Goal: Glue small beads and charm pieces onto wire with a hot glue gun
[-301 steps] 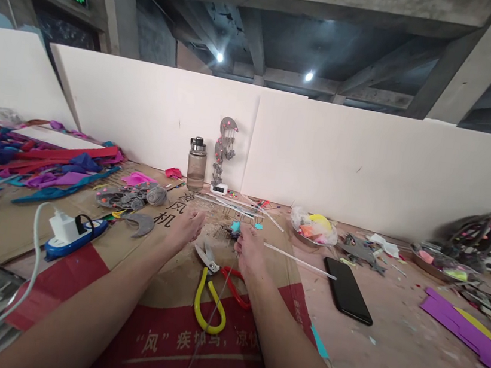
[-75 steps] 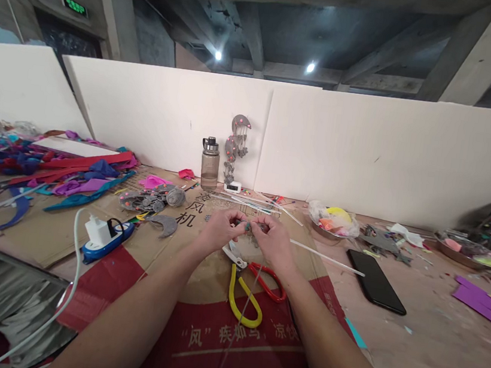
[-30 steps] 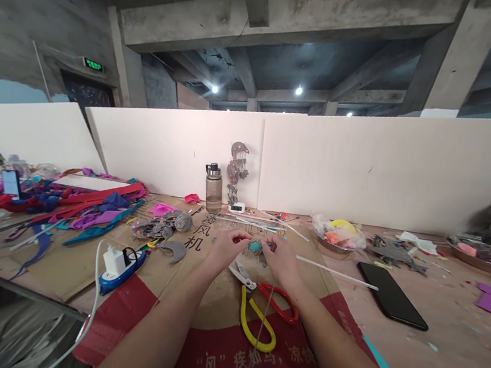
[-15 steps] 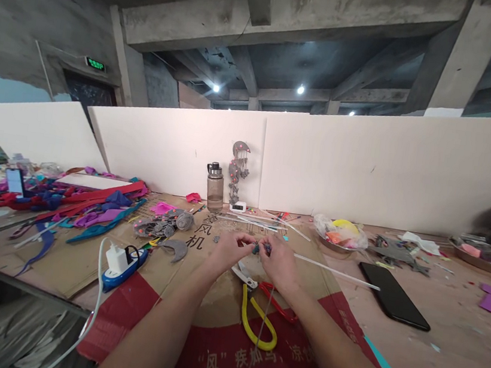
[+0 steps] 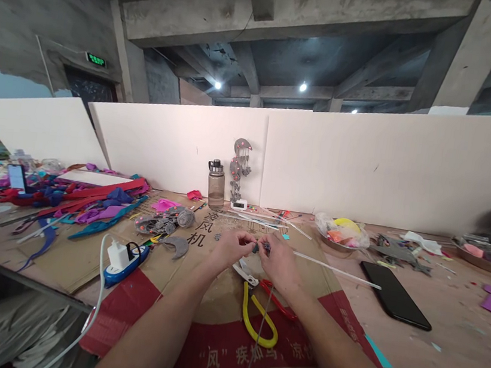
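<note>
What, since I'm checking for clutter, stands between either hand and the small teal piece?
Nothing visible: the small teal piece is right at the fingertips of the left hand and right hand. The scissors lie nearer the wearer, outside that gap.

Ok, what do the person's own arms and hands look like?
The left hand and right hand are ungloved. The left forearm and right forearm are bare, with no sleeve, watch or bracelet showing. Any thin ring would be too small to see.
</note>
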{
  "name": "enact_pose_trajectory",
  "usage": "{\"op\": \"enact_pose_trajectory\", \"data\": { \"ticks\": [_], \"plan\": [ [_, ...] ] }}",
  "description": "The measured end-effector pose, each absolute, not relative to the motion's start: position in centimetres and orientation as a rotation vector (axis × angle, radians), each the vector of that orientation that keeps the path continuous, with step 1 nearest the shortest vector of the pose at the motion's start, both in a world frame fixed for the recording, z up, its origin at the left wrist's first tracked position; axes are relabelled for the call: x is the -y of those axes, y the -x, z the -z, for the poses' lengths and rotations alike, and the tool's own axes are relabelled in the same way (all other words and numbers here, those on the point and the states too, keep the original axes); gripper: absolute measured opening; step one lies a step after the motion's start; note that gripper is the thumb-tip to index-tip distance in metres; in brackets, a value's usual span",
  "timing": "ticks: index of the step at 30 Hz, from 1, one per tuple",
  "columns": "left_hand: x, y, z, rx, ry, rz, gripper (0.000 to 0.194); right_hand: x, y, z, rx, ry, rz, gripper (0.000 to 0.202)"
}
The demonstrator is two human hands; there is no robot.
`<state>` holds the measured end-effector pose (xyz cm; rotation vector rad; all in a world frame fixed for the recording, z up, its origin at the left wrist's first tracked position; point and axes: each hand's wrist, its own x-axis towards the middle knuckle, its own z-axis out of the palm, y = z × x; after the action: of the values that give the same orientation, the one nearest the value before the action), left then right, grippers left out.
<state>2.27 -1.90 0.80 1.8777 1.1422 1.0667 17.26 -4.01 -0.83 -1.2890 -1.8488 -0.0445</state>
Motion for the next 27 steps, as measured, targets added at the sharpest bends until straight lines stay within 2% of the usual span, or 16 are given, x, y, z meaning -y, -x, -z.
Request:
{"op": "enact_pose_trajectory", "data": {
  "ticks": [8,18,20,24,27],
  "plan": [
    [1.5,-2.2,-0.2,-1.156,-1.943,-1.054,0.012,3.9,-17.2,1.0,1.893,1.305,0.048,0.01],
    [0.9,-1.7,0.0,-0.849,-1.717,-0.95,0.049,4.0,-17.8,0.3,1.834,1.384,0.074,0.011],
    [0.4,-1.6,0.3,-0.912,-1.626,-1.028,0.046,3.9,-18.2,0.1,1.794,1.426,0.068,0.011],
    [-0.6,-0.9,0.9,-1.105,-1.468,-1.152,0.013,3.6,-18.9,-0.1,1.722,1.49,0.044,0.01],
    [-0.9,-0.5,1.2,-1.201,-1.495,-1.202,0.015,3.5,-18.8,0.0,1.729,1.47,0.028,0.011]
  ]
}}
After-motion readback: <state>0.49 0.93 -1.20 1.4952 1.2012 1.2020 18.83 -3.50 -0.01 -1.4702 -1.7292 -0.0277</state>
